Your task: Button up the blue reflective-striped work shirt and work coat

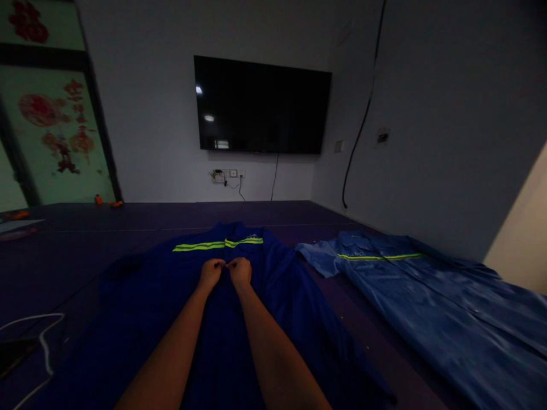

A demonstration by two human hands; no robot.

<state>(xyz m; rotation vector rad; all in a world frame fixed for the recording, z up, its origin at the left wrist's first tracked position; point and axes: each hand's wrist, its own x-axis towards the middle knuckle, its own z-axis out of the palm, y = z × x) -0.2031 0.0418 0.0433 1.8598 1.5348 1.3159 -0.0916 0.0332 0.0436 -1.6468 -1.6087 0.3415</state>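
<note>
A dark blue work jacket (171, 307) with a yellow-green reflective stripe (200, 246) across the chest lies spread out in front of me. My left hand (211, 273) pinches its front near the centre line, just below the stripe. Close beside it, my right hand (240, 271) also has its fingers pinched on the jacket front. The fingertips nearly meet, and the exact bit of cloth or fastener between them is too small to make out. Both forearms stretch over the lower part of the jacket.
On the right lies a lighter blue work jacket (397, 290) with a similar stripe. Purple matting (141, 219) covers the floor. A white cable (45, 341) is at lower left. A television (262, 105) hangs on the far wall, and a black cable (363, 122) dangles to its right.
</note>
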